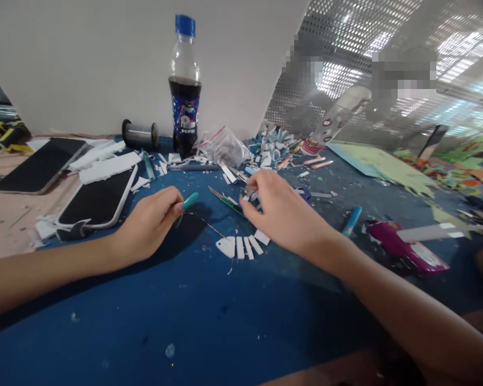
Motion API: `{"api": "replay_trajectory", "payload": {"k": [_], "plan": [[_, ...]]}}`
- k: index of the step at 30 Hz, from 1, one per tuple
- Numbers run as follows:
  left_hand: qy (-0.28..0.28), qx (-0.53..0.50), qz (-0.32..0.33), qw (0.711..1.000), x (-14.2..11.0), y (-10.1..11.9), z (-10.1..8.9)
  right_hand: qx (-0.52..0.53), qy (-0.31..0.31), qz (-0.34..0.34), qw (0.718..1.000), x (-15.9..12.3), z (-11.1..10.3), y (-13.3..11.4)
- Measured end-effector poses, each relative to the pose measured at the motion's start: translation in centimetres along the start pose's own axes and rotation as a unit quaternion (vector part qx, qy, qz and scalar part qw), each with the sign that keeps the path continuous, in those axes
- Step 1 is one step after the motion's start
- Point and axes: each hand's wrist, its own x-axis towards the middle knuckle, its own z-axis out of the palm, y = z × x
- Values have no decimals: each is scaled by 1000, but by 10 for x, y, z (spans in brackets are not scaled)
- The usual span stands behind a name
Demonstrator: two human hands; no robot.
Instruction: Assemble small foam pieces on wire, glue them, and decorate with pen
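My left hand [151,222] is closed in a pinch around a small teal piece with a rounded end [190,201]; its kind is unclear. A thin cord [207,223] runs from those fingers to a white fish-head shape [226,246] with an eye hole. Beside the head, short white strips [247,247] lie fanned in a row on the blue table [145,316]. Over the scraps behind them hovers my right hand [276,206], thumb and index finger curved and slightly apart. Under its fingertips a pointed blade with a green edge [225,199] lies partly hidden.
A Pepsi bottle [185,96], a wire spool [140,134] and a clear zip bag [223,147] stand along the back. Two phones [40,163] lie left, near white foam offcuts [110,167]. Rightward are a blue pen [352,221], a magenta packet [406,246] and cut paper [386,169].
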Motion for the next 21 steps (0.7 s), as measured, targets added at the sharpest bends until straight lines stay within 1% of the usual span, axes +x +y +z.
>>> {"api": "replay_trajectory", "payload": {"k": [1, 2, 4, 6, 8, 9, 10, 11, 12, 13, 16, 18, 21], "plan": [[3, -3, -3, 1000, 1, 0, 0, -88, -25, 16, 996, 0, -1, 5], [6, -3, -8, 1000, 1, -1, 0, -128, -44, 28, 990, -2, -1, 9], [10, 3, -19, 1000, 2, -1, -1, -156, -58, 48, 985, -7, 1, 18], [7, 6, -21, 1000, 3, -1, -1, -167, -52, 64, 983, -16, 3, 26], [2, 7, -16, 1000, 2, 0, -2, -181, -17, 85, 980, -26, 3, 36], [2, 7, -13, 1000, 2, 0, -3, -205, 28, 101, 973, -32, 2, 42], [3, 6, -11, 1000, 2, 1, -3, -238, 65, 120, 962, -37, 2, 49], [4, 5, -11, 1000, 2, 1, -3, -270, 88, 158, 946, -41, 1, 57], [4, 4, -14, 1000, 2, 2, -3, -281, 69, 189, 938, -44, 1, 66], [4, 4, -18, 1000, 1, 2, -3, -267, 23, 211, 940, -46, 2, 75], [-4, 8, -37, 999, 2, 1, -2, -230, -34, 213, 949, -47, 10, 95], [-12, 10, -47, 999, 2, 0, -1, -212, -46, 215, 952, -45, 17, 102], [-18, 11, -57, 998, 2, -2, -1, -201, -36, 237, 950, -43, 21, 108]]}}
